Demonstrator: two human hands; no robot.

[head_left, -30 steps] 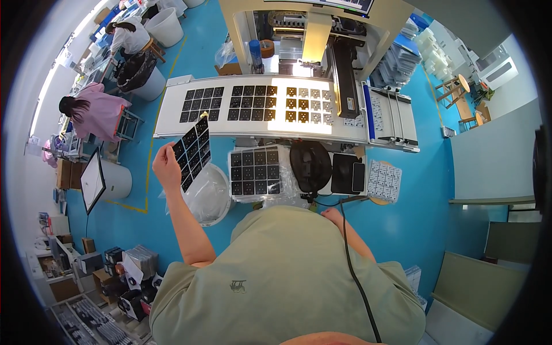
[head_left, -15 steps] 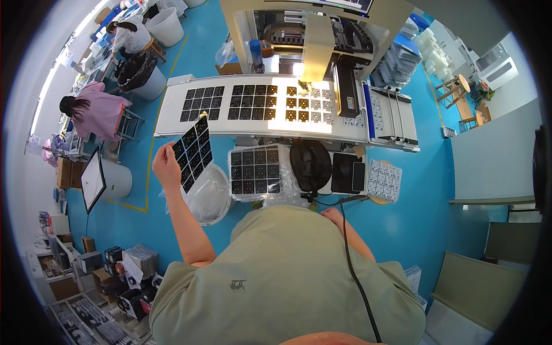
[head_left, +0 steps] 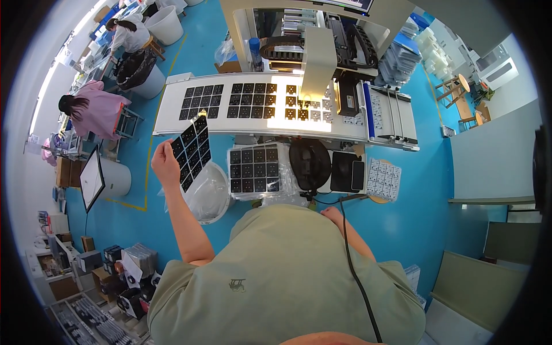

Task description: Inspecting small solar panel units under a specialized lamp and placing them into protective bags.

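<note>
My left hand (head_left: 165,164) is closed on the left edge of a sheet of black square pieces (head_left: 194,150), raised and tilted beside the front of a long white machine bed (head_left: 259,129). Three similar sheets, one of them a black sheet (head_left: 201,102) at the left end, lie in a row on the bed. Over the brightly lit right one stands the machine's cream head (head_left: 318,60). Close to my body on the right, my right hand (head_left: 332,215) is partly hidden; its fingers do not show clearly.
Before me sit a stack of black sheets (head_left: 255,170) in clear plastic, a black bag (head_left: 309,164), a phone (head_left: 357,176) and a white-patterned sheet (head_left: 383,179). A plastic-lined bin (head_left: 213,198) stands below the held sheet. Two people work at the far left. A black cable (head_left: 353,264) crosses my shirt.
The machine's head has come toward me and a little right over the lit sheet. My left hand and its sheet have barely shifted left.
</note>
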